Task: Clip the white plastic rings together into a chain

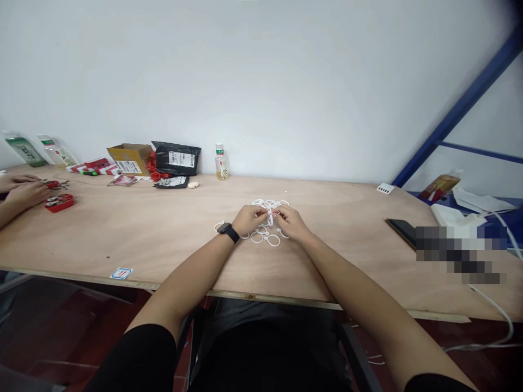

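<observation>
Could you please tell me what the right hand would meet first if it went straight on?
Probably the white rings just past its fingers, though depth is hard to judge from this view.

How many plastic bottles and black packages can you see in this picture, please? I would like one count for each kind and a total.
Plastic bottles: 4 (lying, lying, upright, far right)
Black packages: 2 (large bag, small packet)
Total: 6
</observation>
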`<state>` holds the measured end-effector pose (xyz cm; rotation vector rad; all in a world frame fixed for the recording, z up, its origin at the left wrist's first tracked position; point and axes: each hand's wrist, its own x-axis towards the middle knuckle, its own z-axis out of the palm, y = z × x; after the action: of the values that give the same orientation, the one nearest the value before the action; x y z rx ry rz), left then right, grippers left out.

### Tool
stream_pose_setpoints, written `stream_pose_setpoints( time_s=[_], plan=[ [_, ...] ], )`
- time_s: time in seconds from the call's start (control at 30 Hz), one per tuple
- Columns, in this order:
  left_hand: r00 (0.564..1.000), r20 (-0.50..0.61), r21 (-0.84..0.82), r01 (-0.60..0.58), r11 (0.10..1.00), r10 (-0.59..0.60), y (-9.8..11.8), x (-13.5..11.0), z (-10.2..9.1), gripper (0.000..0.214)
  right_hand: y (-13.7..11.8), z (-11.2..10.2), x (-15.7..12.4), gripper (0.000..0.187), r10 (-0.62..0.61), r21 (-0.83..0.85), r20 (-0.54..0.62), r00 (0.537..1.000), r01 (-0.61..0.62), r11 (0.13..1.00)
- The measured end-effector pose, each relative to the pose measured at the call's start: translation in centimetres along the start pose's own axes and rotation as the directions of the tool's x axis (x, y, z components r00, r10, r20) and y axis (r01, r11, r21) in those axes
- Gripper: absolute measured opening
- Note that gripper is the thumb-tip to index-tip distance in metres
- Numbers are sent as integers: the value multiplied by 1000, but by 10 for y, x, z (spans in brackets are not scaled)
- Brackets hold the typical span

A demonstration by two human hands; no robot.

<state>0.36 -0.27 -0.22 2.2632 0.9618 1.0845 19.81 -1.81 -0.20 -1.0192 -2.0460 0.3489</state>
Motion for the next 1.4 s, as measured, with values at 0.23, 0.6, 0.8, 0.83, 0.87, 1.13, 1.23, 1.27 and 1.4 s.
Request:
stream_pose_setpoints(
  time_s=[0.23, 0.6, 0.8, 0.83, 0.87, 1.13, 1.23, 1.27, 1.4],
  plan=[
    [999, 21, 86, -44, 995, 42, 4, -1, -1, 20, 4, 2, 0, 18, 20, -7, -4, 1000, -20, 1000],
    [996, 18, 118, -83, 990, 82, 5, -1, -1, 19, 4, 2, 0, 16, 22, 77, -1, 1000, -21, 997],
    [996, 39, 107, -83, 991, 79, 4, -2, -1, 18, 8, 2, 1, 18, 44, 123, 34, 998, -47, 991],
    [996, 42, 106, -80, 991, 76, 3, -2, 0, 18, 9, 3, 1, 18, 44, 127, 36, 998, -49, 991],
    [996, 44, 105, -77, 991, 73, 3, -2, 0, 18, 9, 3, 1, 18, 45, 128, 35, 998, -49, 991],
    [997, 42, 183, -73, 980, 67, 3, 0, -5, 18, 5, 4, 2, 20, 69, 57, 39, 997, -72, 996],
    [994, 75, 264, -97, 960, 80, 5, 1, -9, 16, 12, 3, 3, 17, 74, -12, 32, 997, -74, 997],
    [992, 93, 280, -106, 954, 83, 5, 1, -9, 15, 16, 2, 2, 16, 86, -42, 28, 996, -85, 996],
    [992, 117, 324, -87, 942, 52, 4, 1, -11, 21, 31, 1, 1, 22, 150, -185, 60, 987, -136, 973]
  ],
)
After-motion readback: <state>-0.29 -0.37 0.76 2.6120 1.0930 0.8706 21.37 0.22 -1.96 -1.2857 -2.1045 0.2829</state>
